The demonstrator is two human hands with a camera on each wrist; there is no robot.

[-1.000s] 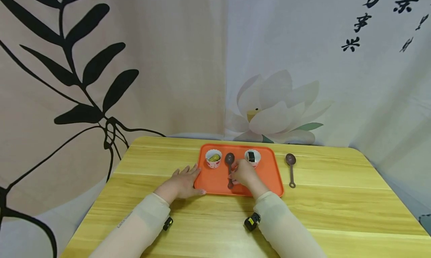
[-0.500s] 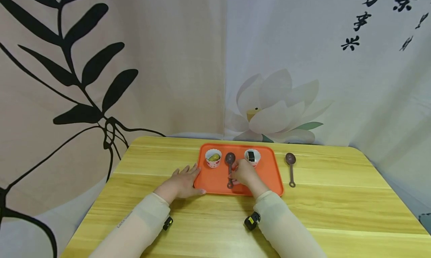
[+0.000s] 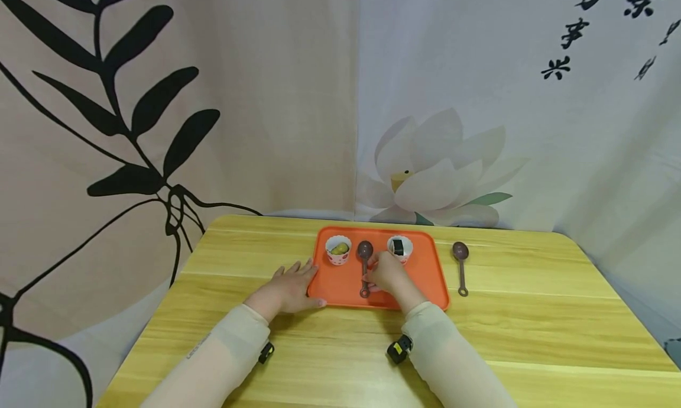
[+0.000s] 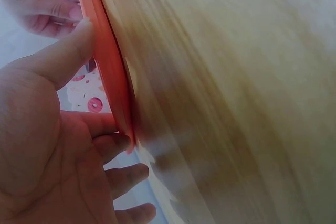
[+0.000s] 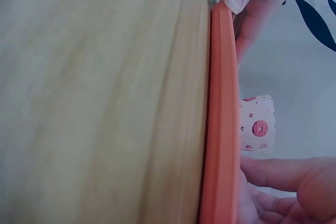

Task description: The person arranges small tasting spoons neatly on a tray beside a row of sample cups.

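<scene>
An orange tray (image 3: 332,290) lies on the table, holding two paper cups with a brown spoon (image 3: 365,250) between them. My left hand (image 3: 289,291) is spread over the tray's near left corner; in the left wrist view its thumb touches the front rim and two fingers (image 4: 110,145) reach the side rim. With its fingertips, my right hand (image 3: 388,275) pinches the spoon's handle, whose bowl points away from me. In the right wrist view the tray's rim hides the spoon.
The left cup (image 3: 337,260) contains greenish-yellow pieces; the right cup (image 3: 407,251) has a black-and-white block. A second brown spoon (image 3: 460,252) lies on the wooden table (image 3: 542,313) right of the tray. A printed curtain (image 3: 298,100) hangs behind.
</scene>
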